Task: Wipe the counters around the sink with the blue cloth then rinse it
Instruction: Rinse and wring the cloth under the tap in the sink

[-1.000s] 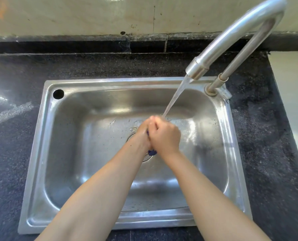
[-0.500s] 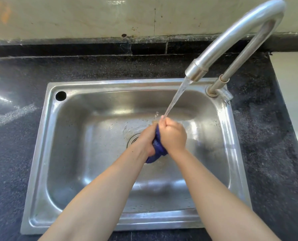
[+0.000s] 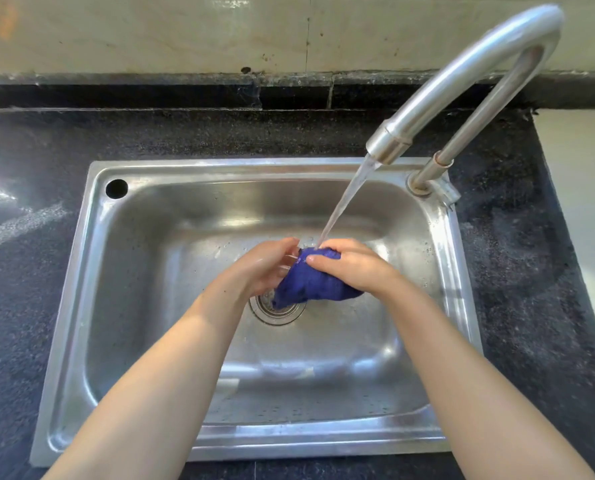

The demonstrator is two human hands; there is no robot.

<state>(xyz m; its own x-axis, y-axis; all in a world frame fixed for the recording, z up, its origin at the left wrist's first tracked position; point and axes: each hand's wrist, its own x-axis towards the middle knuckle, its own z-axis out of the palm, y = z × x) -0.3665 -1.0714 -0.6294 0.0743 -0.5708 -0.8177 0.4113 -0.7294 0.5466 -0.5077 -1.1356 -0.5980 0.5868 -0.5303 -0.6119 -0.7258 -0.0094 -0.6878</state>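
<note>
The blue cloth (image 3: 315, 284) is bunched up over the middle of the steel sink (image 3: 140, 341), just above the drain (image 3: 278, 308). My right hand (image 3: 353, 266) grips its upper right part, thumb on top. My left hand (image 3: 266, 268) holds the cloth's left end, fingers curled around it and partly blurred. Water runs from the curved steel tap (image 3: 462, 84) and lands on the top of the cloth between my hands.
Dark speckled stone counter (image 3: 518, 271) surrounds the sink on all sides, with a bright glare patch at the left. A tiled wall and a dark backsplash ledge run behind. A pale surface lies at the far right edge.
My hands were pressed tightly together hiding the cloth. They have moved apart and lower, and the blue cloth now shows stretched out between them under the stream.
</note>
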